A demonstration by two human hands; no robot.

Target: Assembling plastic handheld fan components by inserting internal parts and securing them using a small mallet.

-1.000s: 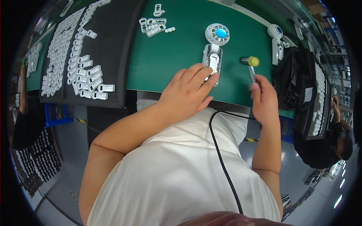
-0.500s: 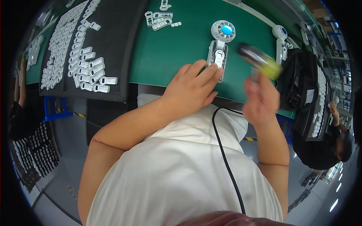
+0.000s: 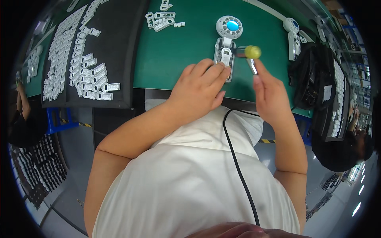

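Note:
A handheld fan (image 3: 229, 27) lies on the green work mat, its round white head with a shiny blue centre facing up. Its handle, in a clear casing, points toward me, with a white panel (image 3: 226, 54) on it. The fingertips of my left hand (image 3: 197, 84) press together on the lower part of this panel and hold the fan down. In my right hand (image 3: 274, 97) is a small mallet (image 3: 253, 52) gripped by its metallic handle. Its yellow and dark head is just right of the fan's handle, slightly blurred. Whether it touches the fan I cannot tell.
Several loose white panels (image 3: 163, 20) lie at the back left of the green mat (image 3: 178, 43). Rows of similar panels cover a black board (image 3: 119, 35) on the left. Another fan (image 3: 291, 25) and a black bag (image 3: 309, 75) are at the right. People work on both sides.
The mallet has swung left and down, from well right of the fan to right beside its handle. My left hand stays on the panel. The whole view has shifted slightly.

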